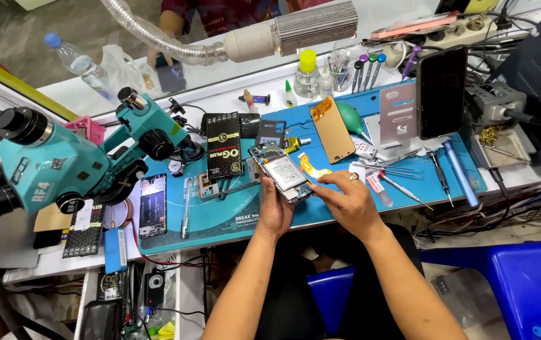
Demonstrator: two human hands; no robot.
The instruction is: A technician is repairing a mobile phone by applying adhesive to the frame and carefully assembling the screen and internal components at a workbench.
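My left hand (273, 211) grips an opened phone (283, 172) by its lower edge, back cover off, white battery and circuit boards showing. It is held tilted just above the blue work mat (232, 217). My right hand (346, 201) rests against the phone's right side, fingertips at its lower corner; it wears a ring. Whether the fingers pinch a small part I cannot see. An orange flex cable (311, 165) lies just right of the phone. A copper-backed screen panel (332, 128) lies on the mat behind.
A teal stereo microscope (62, 160) stands at the left. A dark phone (441, 91) leans on a metal stand (398, 119). Screwdrivers and tweezers (402, 186) lie right of my hand. A black phone (152, 205), bottles (307, 74) and a blue stool (522, 286) are around.
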